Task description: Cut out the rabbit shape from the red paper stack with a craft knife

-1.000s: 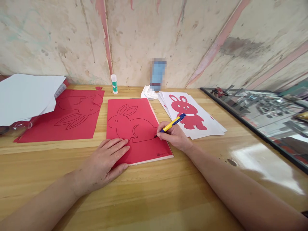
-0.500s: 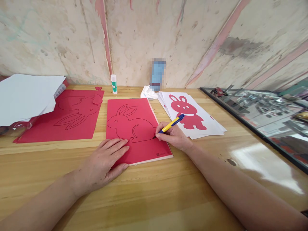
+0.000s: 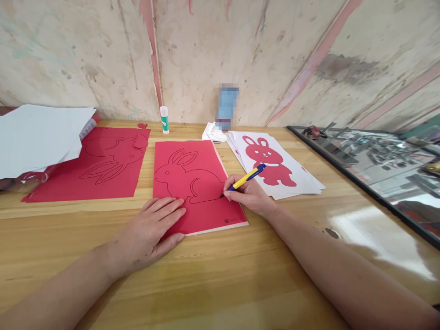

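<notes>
A sheet of red paper (image 3: 206, 158) with a black rabbit outline drawn on it lies on the wooden table, its edges showing white beneath. My left hand (image 3: 154, 229) rests flat on its lower left corner, fingers stretched out. Over the right edge of the sheet, my right hand (image 3: 249, 197) grips a yellow and blue pen (image 3: 245, 178). The pen's dark tip touches the paper, or nearly so, at the right end of the rabbit's lower line. Part of the outline near the tail is hidden by my fingers.
To the left lies another red sheet (image 3: 113, 188) with a rabbit outline, partly under white papers (image 3: 41, 137). A glue stick (image 3: 164, 120) stands near the wall. White sheets with a red paper rabbit (image 3: 271, 160) lie right, beside a black-framed glass pane (image 3: 364, 183). Crumpled white tissue (image 3: 211, 133) sits behind.
The view has shifted very slightly. Both hands and the pen hold almost the same places on the red paper.
</notes>
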The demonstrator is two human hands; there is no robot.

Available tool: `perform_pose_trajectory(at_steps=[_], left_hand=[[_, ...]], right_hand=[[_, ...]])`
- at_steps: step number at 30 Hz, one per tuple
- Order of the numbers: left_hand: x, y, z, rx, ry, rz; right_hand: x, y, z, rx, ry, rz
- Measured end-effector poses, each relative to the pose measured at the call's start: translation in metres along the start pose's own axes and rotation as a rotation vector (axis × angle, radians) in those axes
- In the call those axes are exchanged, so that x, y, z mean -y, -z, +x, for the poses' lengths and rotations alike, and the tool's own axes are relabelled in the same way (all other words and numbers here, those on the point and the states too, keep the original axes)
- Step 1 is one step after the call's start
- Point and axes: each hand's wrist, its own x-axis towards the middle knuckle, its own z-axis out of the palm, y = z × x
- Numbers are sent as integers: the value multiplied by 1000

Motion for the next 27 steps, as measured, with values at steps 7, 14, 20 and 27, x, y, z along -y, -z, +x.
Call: perform_pose_trajectory(at_steps=[7,14,20,27], left_hand=[[0,0,0,-3,6,-16],[0,1,1,5,-7,-5],[0,2,2,9,0,-11],[-1,2,1,3,-16,-2]], right_hand=[[-2,3,0,48,34,-25],[-1,3,1,60,40,-40],[11,1,-3,10,18,-78],[10,-9,-6,-135,-1,178]])
